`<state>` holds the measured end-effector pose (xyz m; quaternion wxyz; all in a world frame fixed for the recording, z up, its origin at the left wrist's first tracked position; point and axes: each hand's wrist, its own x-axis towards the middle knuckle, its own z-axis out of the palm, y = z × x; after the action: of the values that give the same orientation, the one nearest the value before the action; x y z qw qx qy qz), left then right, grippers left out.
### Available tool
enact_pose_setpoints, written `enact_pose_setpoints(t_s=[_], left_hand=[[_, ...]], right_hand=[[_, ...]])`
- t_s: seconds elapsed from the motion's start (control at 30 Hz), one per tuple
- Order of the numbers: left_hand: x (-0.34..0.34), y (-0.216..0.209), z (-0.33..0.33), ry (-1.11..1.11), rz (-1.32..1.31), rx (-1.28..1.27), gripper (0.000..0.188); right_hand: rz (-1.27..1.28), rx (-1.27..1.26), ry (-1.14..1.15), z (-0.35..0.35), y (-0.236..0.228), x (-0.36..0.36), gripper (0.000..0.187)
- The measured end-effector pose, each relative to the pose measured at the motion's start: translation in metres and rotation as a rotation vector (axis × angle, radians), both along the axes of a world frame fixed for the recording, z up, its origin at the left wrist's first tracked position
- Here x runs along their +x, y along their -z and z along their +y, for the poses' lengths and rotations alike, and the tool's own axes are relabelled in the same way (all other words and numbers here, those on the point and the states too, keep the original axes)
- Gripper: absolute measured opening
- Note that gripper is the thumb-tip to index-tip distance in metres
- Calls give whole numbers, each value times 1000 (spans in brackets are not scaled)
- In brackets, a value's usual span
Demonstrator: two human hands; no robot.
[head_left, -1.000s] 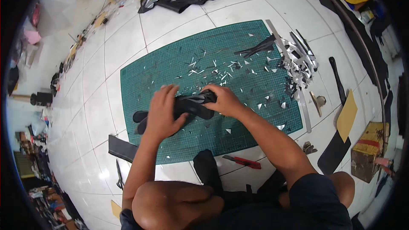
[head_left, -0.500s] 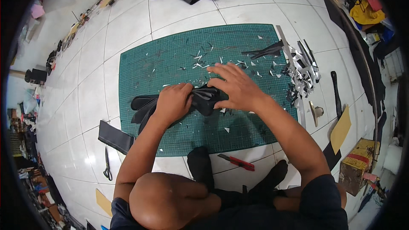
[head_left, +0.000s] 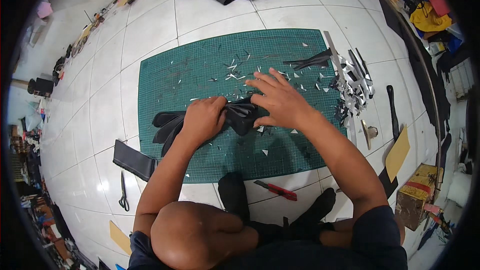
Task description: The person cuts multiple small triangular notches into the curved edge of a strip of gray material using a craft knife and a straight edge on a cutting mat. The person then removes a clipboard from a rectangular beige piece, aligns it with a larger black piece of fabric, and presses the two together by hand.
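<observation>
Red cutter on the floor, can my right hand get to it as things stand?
Probably yes: your right hand is spread open at the end of the dark bundle, which your left hand grips, and the red cutter lies uncovered on the tiles between your feet.

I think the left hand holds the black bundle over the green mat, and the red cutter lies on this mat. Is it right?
One part is wrong: in the head view, the red cutter lies on the tiled floor, off the green mat.

No lettering, label, brand, number or sign can be read on anything in view.
</observation>
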<state>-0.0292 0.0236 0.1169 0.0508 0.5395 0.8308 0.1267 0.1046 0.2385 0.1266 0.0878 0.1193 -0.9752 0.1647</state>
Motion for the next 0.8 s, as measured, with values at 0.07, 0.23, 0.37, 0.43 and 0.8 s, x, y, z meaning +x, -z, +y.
enact_pose_setpoints(t_s=[0.07, 0.23, 0.37, 0.43, 0.8], left_hand=[[0, 1, -1, -9, 0, -2, 19], [-1, 0, 0, 23, 48, 22, 17], [-1, 0, -1, 11, -7, 24, 21], [-1, -1, 0, 3, -14, 3, 21], [1, -2, 0, -9, -1, -20, 21]], right_hand=[[58, -80, 11, 1, 1, 1, 51], [101, -212, 70, 4, -4, 9, 56], [76, -166, 11, -7, -5, 9, 54], [77, -146, 2, -10, -1, 7, 52], [60, -55, 1, -8, -2, 10, 43]])
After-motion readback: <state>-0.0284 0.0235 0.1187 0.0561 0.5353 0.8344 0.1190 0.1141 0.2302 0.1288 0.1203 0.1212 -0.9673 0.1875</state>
